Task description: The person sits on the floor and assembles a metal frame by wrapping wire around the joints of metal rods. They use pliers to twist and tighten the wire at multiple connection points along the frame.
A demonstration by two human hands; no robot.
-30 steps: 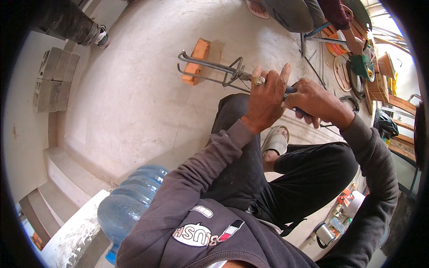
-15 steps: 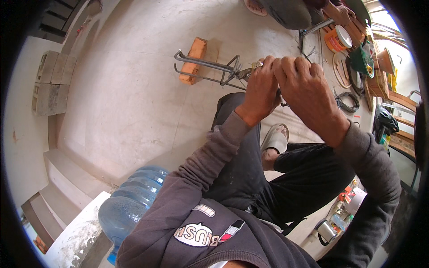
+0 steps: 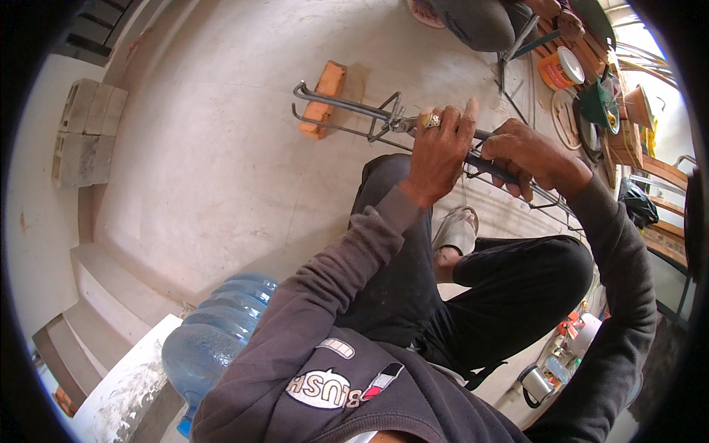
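Note:
A narrow steel rebar frame (image 3: 347, 102) runs from the left toward the lower right, with hooked rod ends and bent stirrups. The jaws of a pair of pincers (image 3: 401, 125) are at a stirrup where it meets the rods. My left hand (image 3: 441, 159) is closed around the pincers just behind the jaws; a ring is on one finger. My right hand (image 3: 533, 153) bends over the dark handles farther right, fingers curled on them. Part of the frame passes behind both hands. Under its left end lies an orange brick (image 3: 323, 100).
Another person (image 3: 480, 22) sits at the top, hands near metal bars. To the right are a paint bucket (image 3: 561, 68), a green bucket (image 3: 597, 103) and wood planks. A blue water jug (image 3: 214, 325) stands lower left; concrete blocks (image 3: 88, 133) are by the left wall. A kettle (image 3: 538, 385) sits lower right.
My right hand has moved right and down, away from my left hand, so the pincers' handles now show. My left hand's fingers have straightened somewhat. The frame has shifted slightly right.

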